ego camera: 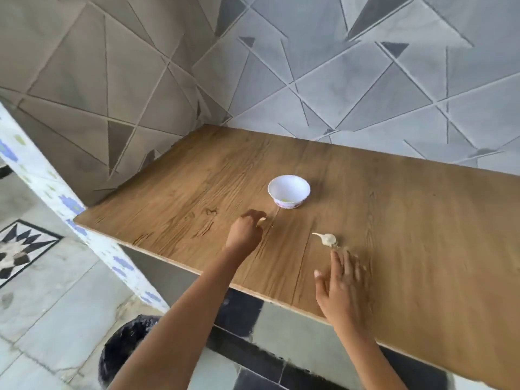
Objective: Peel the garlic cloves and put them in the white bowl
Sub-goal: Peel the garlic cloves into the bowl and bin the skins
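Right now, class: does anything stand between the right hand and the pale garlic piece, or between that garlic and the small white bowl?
Nothing visible does. Only brown wooden tabletop separates the right hand from the pale garlic piece, and the garlic from the small white bowl; the left hand sits beside that path.

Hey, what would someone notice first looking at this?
The white bowl stands in the middle of the wooden table. Nearer, the garlic head lies just beyond the open right hand, while the left hand pinches a small pale piece, probably a clove.
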